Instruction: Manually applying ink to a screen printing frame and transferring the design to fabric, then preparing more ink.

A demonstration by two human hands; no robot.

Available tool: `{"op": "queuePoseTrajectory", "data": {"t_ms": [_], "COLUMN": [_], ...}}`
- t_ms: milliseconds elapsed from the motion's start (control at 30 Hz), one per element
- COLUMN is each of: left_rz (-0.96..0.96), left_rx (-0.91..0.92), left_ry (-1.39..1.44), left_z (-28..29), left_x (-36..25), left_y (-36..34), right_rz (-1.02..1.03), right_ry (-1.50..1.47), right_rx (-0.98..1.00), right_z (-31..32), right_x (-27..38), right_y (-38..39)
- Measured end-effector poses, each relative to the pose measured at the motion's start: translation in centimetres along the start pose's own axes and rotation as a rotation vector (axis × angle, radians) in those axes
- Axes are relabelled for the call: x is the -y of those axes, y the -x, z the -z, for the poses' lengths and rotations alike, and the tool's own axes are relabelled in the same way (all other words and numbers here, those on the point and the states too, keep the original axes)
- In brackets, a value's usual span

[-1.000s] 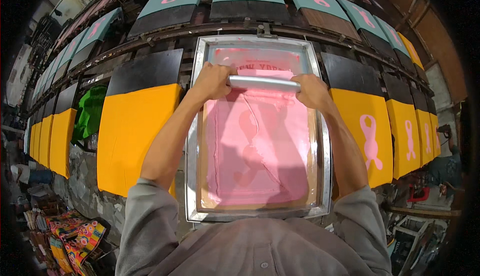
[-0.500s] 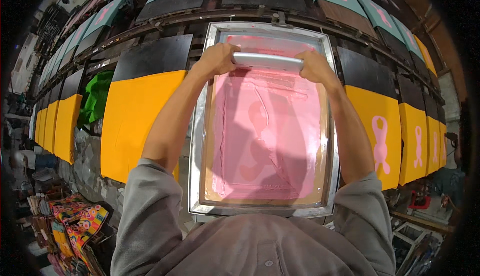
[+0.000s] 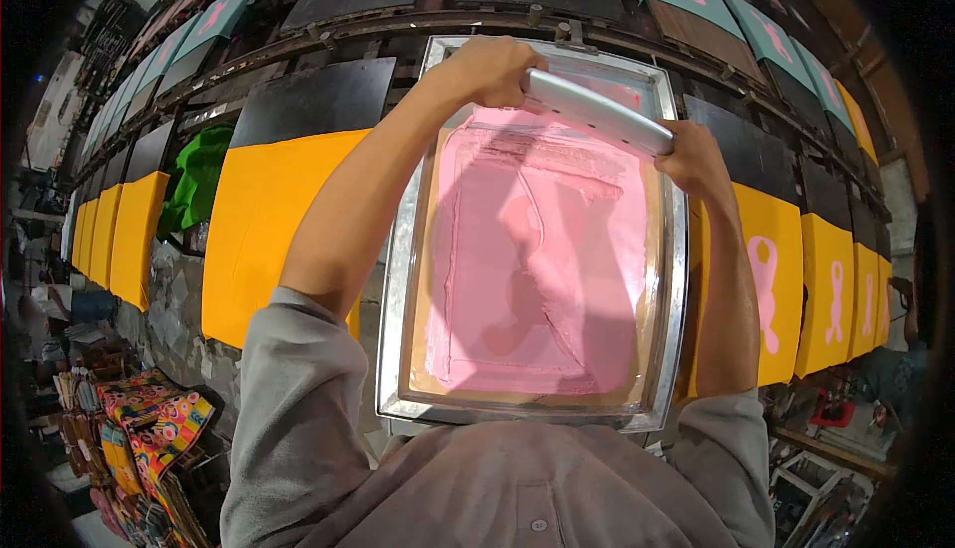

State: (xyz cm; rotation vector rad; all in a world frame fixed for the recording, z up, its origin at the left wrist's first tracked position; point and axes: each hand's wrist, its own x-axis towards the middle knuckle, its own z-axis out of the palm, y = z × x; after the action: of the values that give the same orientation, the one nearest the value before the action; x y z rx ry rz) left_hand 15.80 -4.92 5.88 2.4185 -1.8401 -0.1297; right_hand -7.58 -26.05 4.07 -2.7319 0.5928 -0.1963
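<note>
My left hand [image 3: 489, 73] is closed on one end of a silver squeegee [image 3: 597, 108], and my right hand [image 3: 691, 157] grips the other end. The squeegee hangs at a slant over the far part of a metal-framed screen [image 3: 393, 329], its left end higher in the picture. Pink ink [image 3: 477, 339] covers most of the mesh in streaks and ridges, with a darker figure shape showing in the middle. Tan tape lines the inside of the frame. My forearms run up along both sides of the screen.
Yellow cloth boards [image 3: 259, 250] line both sides, those on the right [image 3: 826, 299] printed in pink. Black board tops [image 3: 308, 100], a rail [image 3: 348, 36] and teal printed boards [image 3: 676, 1] lie beyond. A green cloth [image 3: 199, 180] hangs left. A patterned cloth pile [image 3: 159, 409] is lower left.
The squeegee has moved toward the screen's far end and turned from level to slanted, its left end higher. My hands moved with it. The screen and boards sit higher in the picture.
</note>
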Motion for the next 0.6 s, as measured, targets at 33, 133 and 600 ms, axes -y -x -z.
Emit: {"op": "queuePoseTrajectory", "data": {"t_ms": [33,133,600], "left_rz": [-0.014,-0.024,0.016], "left_rx": [-0.006,0.009,-0.022], "left_ry": [0.002,0.04,0.114], "left_z": [0.0,-0.8,-3.1], "left_x": [-0.1,0.1,1.3], "left_y": [-0.4,-0.8,-1.4], "right_rz": [0.006,-0.024,-0.119], "right_ry": [-0.002,0.014,0.141], "right_rx": [0.004,0.088,-0.037], "right_z": [0.2,0.2,-0.7], "right_x": [-0.2,-0.6,0.4], "right_y": [0.0,-0.1,-0.4]}}
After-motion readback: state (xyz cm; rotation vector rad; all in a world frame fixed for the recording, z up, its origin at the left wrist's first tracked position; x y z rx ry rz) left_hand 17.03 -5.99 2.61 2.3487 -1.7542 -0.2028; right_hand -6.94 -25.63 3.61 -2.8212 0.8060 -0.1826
